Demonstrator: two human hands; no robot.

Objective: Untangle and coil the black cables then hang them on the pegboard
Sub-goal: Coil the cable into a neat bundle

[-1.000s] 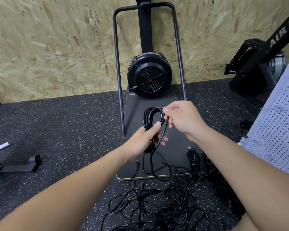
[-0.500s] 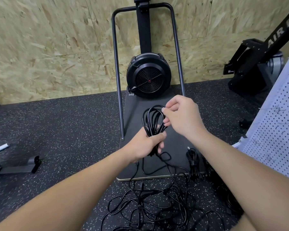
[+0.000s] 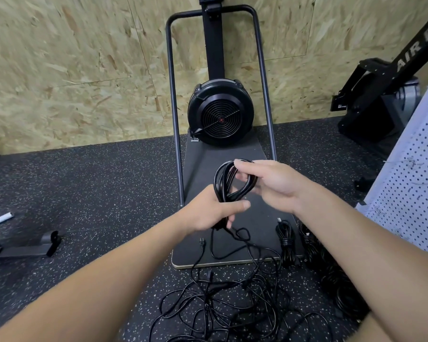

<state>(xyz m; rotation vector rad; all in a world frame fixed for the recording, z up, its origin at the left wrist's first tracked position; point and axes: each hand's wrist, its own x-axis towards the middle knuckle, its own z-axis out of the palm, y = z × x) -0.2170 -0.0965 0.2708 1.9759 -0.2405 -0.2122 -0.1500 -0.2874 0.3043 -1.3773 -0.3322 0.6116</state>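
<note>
Left grip (image 3: 209, 211) clamped around coil (image 3: 229, 180) base, retaining loops; right grip (image 3: 273, 183) pinching top loop, laying next turn.

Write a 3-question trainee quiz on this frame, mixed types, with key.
1. True or false: the left hand grips the coil at its lower end.
2. Where is the pegboard? A) at the right edge B) flat on the floor by the left arm C) behind the fan
3. Fill in: the loose cables lie tangled on the ____.

Key:
1. True; the right hand holds the coil's upper loops.
2. A
3. floor; coiled bundles lie to their right, by the board's near edge.
</note>
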